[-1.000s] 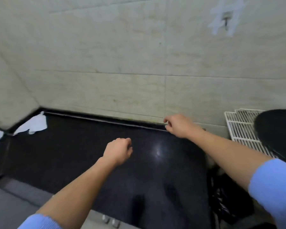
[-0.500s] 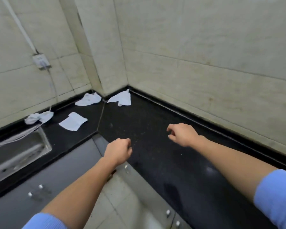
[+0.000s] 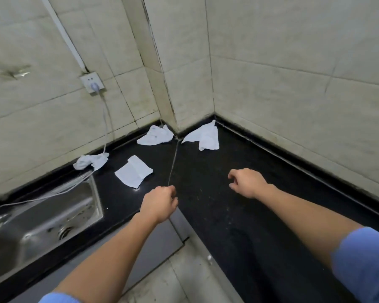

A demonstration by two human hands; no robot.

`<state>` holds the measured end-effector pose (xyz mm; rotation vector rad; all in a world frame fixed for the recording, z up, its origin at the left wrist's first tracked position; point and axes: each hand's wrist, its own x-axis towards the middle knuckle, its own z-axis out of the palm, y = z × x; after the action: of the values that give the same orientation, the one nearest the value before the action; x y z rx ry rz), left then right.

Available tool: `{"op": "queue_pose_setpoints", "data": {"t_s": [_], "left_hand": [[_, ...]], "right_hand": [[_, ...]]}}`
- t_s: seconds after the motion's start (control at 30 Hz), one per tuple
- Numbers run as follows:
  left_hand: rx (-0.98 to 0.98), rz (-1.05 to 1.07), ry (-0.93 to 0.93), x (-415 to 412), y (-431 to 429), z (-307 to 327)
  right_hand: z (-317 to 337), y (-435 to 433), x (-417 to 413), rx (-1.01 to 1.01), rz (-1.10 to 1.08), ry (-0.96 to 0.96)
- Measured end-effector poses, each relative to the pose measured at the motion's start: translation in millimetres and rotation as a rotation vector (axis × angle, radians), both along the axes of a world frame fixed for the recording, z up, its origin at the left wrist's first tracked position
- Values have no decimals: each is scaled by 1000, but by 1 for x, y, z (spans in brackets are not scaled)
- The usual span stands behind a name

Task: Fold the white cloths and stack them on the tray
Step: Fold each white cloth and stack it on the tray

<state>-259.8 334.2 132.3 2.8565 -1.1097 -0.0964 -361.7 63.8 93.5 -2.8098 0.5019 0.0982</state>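
L-shaped black countertop [image 3: 217, 215], glossy, speckled with pale specks. Steel sink [image 3: 42, 226] set into its left run, drain [image 3: 64, 231] at bottom. Beige tiled walls [image 3: 293, 73] meet in a corner, dark grime in the joints. White socket [image 3: 93, 82] on left wall, plug in it. White cable [image 3: 107, 119] drops to the counter and trails along the sink's back rim. Grey cabinet front [image 3: 158, 241] below; pale floor tiles [image 3: 173, 281].

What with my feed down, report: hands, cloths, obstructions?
Left hand fisted, right hand loosely curled, both empty. Four white cloths on counter, untouched. No tray in view. Nothing between hands and cloths.
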Motion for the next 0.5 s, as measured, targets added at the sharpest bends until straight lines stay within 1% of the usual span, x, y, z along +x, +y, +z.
{"op": "queue_pose_setpoints", "data": {"t_s": [0.23,0.33,0.5], "left_hand": [[11,14,79,77,-10,-15],[26,-4,107,117,-14,-23],[-13,-52,124,203,-29,-35]], "right_hand": [[-16,-14,82,27,-6,77],[-25,-18,116,33,-39,110],[-40,-28,186,25,-137,163]]}}
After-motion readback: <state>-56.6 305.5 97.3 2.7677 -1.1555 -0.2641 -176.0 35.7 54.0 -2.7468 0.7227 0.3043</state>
